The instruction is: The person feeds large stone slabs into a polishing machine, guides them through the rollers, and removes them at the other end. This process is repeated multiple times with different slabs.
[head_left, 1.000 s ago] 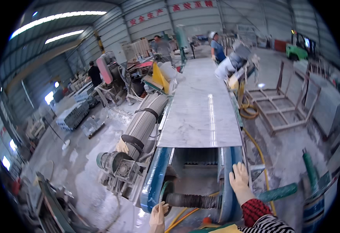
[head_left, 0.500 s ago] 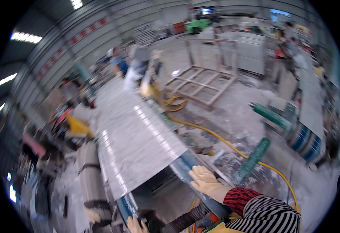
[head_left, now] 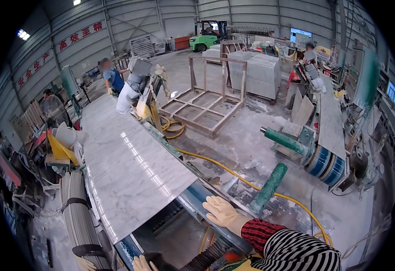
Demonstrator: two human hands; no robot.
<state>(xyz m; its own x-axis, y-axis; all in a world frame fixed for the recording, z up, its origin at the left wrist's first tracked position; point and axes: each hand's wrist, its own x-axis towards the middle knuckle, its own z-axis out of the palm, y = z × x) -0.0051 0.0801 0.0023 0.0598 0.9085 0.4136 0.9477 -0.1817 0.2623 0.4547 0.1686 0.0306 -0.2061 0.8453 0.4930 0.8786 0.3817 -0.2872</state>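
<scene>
With the right hand [head_left: 222, 211] spread flat on the blue machine rail [head_left: 197, 195] beside the marble slab [head_left: 127, 162] lying on the surface, and the left hand [head_left: 139, 263], grip indeterminable, at the lower edge, keep both hands clear of the slab's near edge.

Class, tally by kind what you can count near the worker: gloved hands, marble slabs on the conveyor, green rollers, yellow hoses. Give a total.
Gloved hands: 2, right hand and left hand
Marble slab: 1
Green rollers: 2
Yellow hose: 1
Total: 6
</scene>
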